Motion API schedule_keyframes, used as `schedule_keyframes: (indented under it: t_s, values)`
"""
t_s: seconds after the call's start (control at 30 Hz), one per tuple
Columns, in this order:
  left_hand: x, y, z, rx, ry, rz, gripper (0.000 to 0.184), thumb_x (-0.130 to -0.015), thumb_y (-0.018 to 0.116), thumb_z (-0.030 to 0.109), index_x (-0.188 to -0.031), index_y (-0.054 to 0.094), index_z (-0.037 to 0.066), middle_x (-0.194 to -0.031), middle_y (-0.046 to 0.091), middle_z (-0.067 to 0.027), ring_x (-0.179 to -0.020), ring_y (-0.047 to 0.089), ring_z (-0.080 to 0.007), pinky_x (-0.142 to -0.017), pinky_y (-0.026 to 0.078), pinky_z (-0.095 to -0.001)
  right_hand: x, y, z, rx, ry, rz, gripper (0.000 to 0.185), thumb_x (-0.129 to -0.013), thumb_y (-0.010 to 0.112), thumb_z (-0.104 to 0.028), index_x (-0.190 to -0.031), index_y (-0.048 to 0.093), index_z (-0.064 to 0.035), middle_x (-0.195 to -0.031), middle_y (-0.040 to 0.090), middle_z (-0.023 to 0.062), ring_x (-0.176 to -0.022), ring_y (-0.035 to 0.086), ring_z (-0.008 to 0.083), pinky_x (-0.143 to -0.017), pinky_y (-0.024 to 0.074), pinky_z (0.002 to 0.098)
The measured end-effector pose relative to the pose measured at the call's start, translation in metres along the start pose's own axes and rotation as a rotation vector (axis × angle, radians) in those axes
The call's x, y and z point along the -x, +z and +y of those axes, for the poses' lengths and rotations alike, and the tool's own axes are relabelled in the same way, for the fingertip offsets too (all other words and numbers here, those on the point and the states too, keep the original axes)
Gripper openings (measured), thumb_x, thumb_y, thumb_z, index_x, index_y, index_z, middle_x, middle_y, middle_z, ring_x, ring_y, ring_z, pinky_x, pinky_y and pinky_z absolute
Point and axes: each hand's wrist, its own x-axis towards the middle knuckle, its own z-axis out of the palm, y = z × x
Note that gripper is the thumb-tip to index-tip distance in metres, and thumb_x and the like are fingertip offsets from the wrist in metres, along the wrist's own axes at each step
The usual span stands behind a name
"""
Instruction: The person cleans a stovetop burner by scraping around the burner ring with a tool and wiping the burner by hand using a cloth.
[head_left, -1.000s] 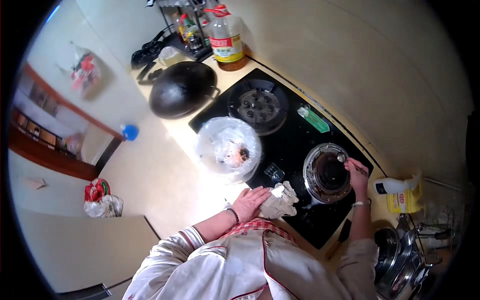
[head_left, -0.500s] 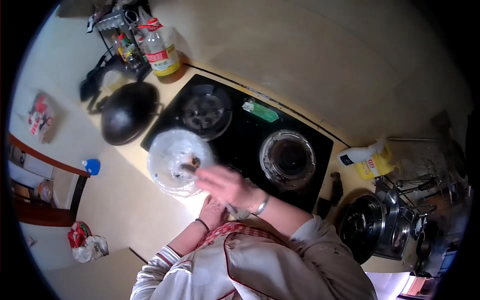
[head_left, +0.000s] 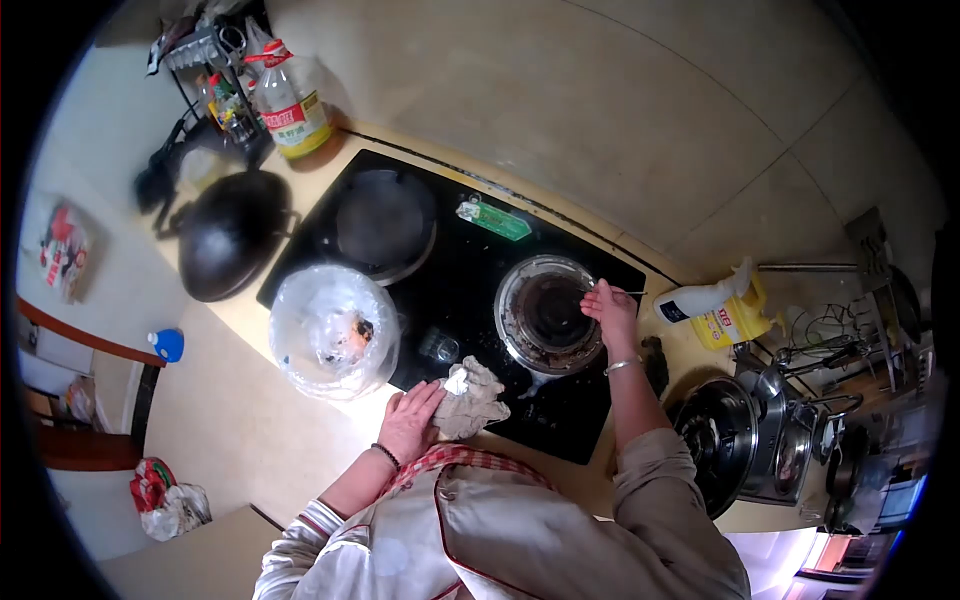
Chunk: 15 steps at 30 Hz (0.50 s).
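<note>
My right hand [head_left: 612, 315] is over the right edge of the round right burner [head_left: 550, 315], which looks dark and grimy inside a pale ring. Its fingers are closed on a thin stick-like tool [head_left: 632, 292], mostly hidden by the hand. My left hand [head_left: 408, 422] lies flat at the front edge of the black cooktop [head_left: 450, 300], fingers stretched out and touching the side of a crumpled grey rag [head_left: 472, 400]. Left of it stands a container lined with a clear plastic bag [head_left: 335, 330], with orange and dark scraps inside.
A black wok [head_left: 235, 235] and an oil bottle [head_left: 292, 110] stand left of the cooktop. The left burner [head_left: 385, 225] and a green scraper-like piece [head_left: 495, 218] are behind. Right are a yellow bottle [head_left: 720, 322], a white spray bottle [head_left: 695, 302] and a dark pan [head_left: 715, 440].
My right hand has swung from above the bag-lined container to the right burner. My left hand now lies apart from it, beside the rag, which shows more fully.
</note>
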Motion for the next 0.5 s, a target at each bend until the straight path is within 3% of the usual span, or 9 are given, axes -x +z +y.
schedule_keyframes:
  t_s: [0.2, 0.37, 0.43, 0.5]
  values:
    - [-0.001, 0.002, -0.001, -0.016, -0.010, -0.015, 0.072, -0.074, 0.066, 0.016, -0.140, 0.036, 0.014, -0.146, 0.035, -0.0048, -0.136, 0.031, -0.0238, -0.108, 0.025, -0.0452, -0.011, 0.012, 0.009, 0.069, 0.067, -0.052, 0.029, -0.091, 0.061, -0.022, -0.095, 0.057, 0.0064, -0.078, 0.064, 0.0152, -0.064, 0.066, 0.0204, -0.059, 0.0574, 0.0294]
    - [-0.001, 0.003, -0.002, -0.023, -0.006, -0.023, 0.073, -0.074, 0.066, 0.017, -0.140, 0.035, 0.015, -0.146, 0.034, -0.0046, -0.136, 0.030, -0.0235, -0.108, 0.024, -0.0458, 0.001, 0.021, 0.032, 0.218, -0.143, -0.013, 0.024, -0.093, 0.056, -0.015, -0.098, 0.059, 0.0081, -0.082, 0.065, 0.0156, -0.066, 0.066, 0.0198, -0.060, 0.0571, 0.0278]
    - [0.000, 0.004, -0.002, -0.020, -0.010, -0.022, 0.073, -0.075, 0.067, 0.017, -0.140, 0.035, 0.015, -0.146, 0.034, -0.0047, -0.136, 0.030, -0.0234, -0.108, 0.024, -0.0460, 0.005, 0.025, 0.034, 0.174, -0.124, 0.017, 0.027, -0.094, 0.055, -0.015, -0.102, 0.059, 0.0099, -0.084, 0.066, 0.0160, -0.068, 0.067, 0.0187, -0.061, 0.0571, 0.0266]
    - [0.000, 0.001, 0.000, -0.019, -0.015, -0.028, 0.073, -0.075, 0.067, 0.017, -0.140, 0.035, 0.015, -0.146, 0.034, -0.0047, -0.136, 0.030, -0.0234, -0.108, 0.024, -0.0461, 0.005, 0.028, 0.034, 0.146, -0.135, 0.075, 0.026, -0.093, 0.053, -0.020, -0.092, 0.063, 0.0043, -0.076, 0.066, 0.0162, -0.065, 0.066, 0.0229, -0.058, 0.0557, 0.0311]
